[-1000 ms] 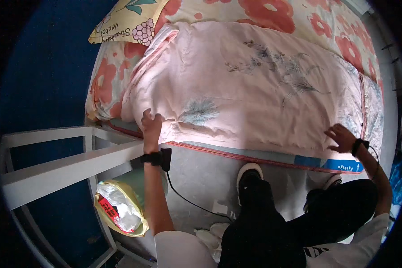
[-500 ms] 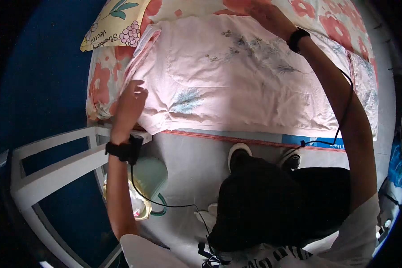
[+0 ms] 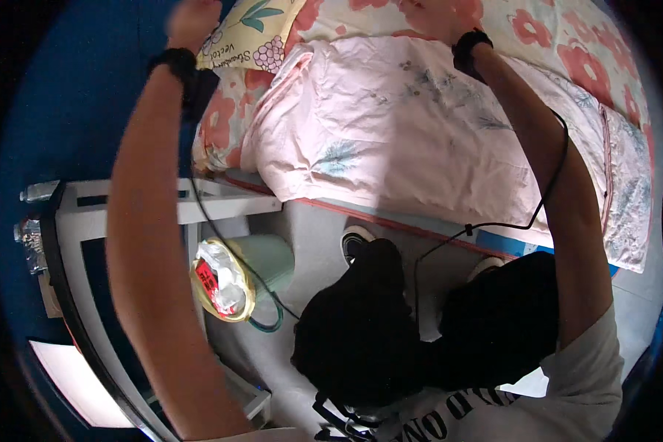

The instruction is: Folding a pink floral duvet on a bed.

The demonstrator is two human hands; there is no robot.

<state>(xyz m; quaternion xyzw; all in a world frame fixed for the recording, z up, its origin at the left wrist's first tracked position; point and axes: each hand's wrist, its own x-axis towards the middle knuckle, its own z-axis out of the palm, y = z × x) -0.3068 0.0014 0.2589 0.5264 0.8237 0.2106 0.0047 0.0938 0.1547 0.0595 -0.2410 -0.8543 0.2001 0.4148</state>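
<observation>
Both my arms reach up toward the head of the bed. My left hand (image 3: 191,18) is blurred at the top edge, just left of a yellow flowered pillow (image 3: 258,33); I cannot tell whether it grips anything. My right hand (image 3: 431,15) lies at the far edge of the pale pink blanket (image 3: 420,140), where that blanket meets the red-flowered sheet (image 3: 567,44). Its fingers are cut off by the frame. Each wrist wears a black band, and a black cable (image 3: 493,225) hangs from the right one.
A pale green bin (image 3: 269,258) lined with a bag of rubbish stands on the floor beside the bed. A white frame (image 3: 125,210) runs along the left. My dark trousers and white-toed shoes (image 3: 353,239) are against the bed's edge.
My left hand has left the blanket's near corner and risen to the pillow. My right hand has moved further up the bed. The view has tilted toward the head of the bed.
</observation>
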